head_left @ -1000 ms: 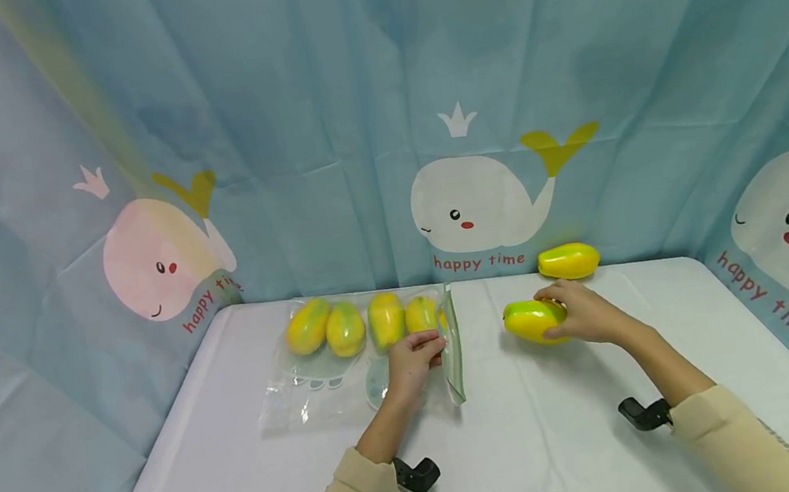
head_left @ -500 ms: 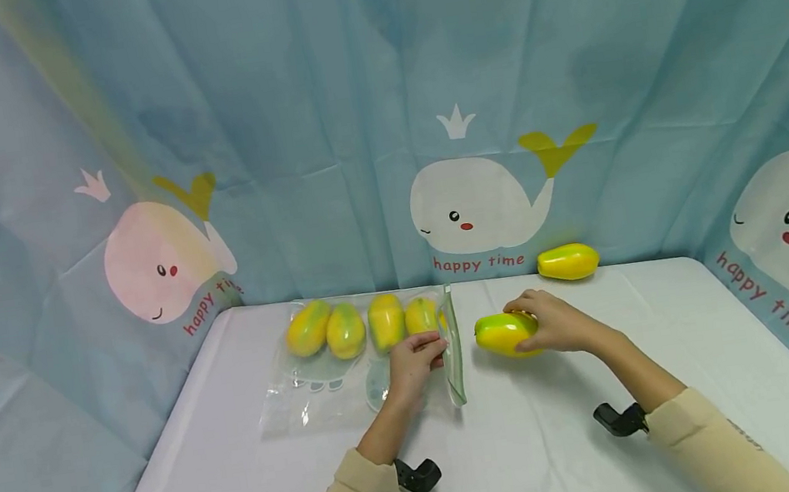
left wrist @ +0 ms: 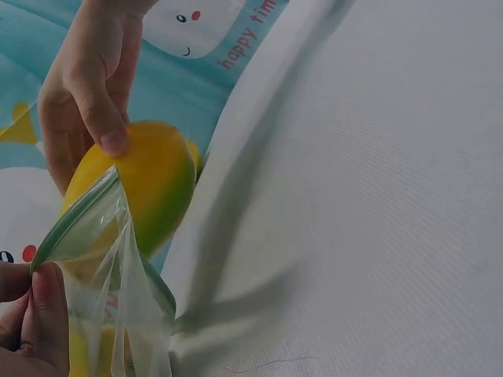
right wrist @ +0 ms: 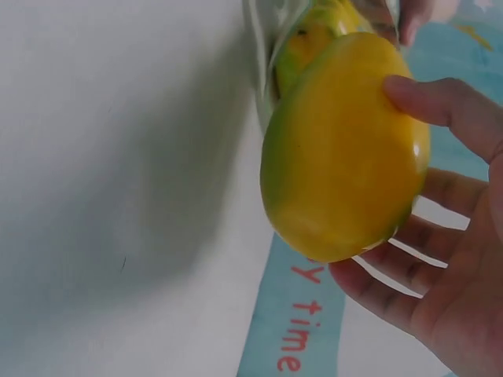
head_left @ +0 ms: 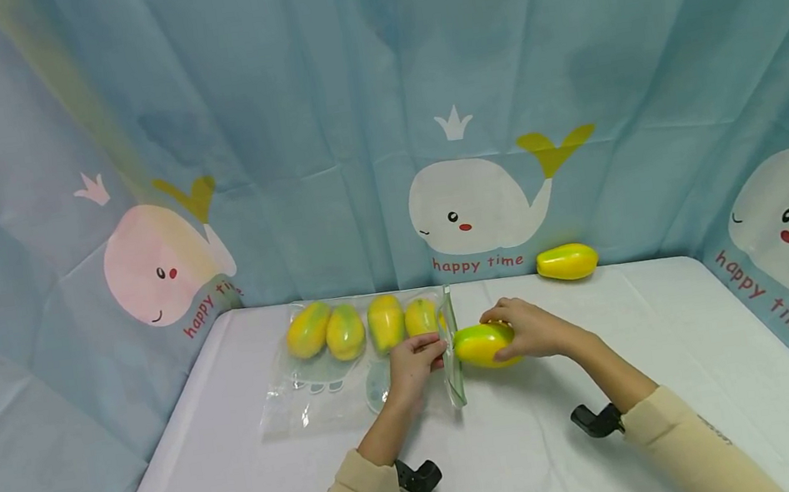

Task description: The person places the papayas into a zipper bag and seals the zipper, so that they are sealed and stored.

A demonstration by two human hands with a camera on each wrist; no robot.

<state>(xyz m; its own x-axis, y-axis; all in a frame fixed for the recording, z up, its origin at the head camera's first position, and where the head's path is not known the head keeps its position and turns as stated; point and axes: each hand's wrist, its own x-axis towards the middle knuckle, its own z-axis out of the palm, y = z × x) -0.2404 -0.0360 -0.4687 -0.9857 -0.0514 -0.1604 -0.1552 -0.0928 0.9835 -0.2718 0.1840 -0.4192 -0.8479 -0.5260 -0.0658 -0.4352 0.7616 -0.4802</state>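
Observation:
A clear zip bag [head_left: 289,408] with a green-edged opening lies on the table, several yellow-green papayas [head_left: 345,333] inside it. My left hand [head_left: 412,368] pinches the bag's rim near the mouth; in the left wrist view the thumb and fingers hold the green zip edge [left wrist: 75,214]. Between the thumb and fingers of my right hand [head_left: 533,329] is another papaya [head_left: 483,346], its tip at the bag's open mouth. The right wrist view has this papaya [right wrist: 343,153] close up, fingers spread around one side. A fruit in the bag shows just beyond it.
One more papaya [head_left: 567,262] lies at the back of the white table [head_left: 538,461], against the blue curtain [head_left: 317,122] printed with whales. Black wrist cameras [head_left: 419,476] sit by both sleeves.
My right hand has carried its papaya leftward, from the table's right half up to the bag's mouth. The left hand keeps its hold on the bag's rim, nearly still.

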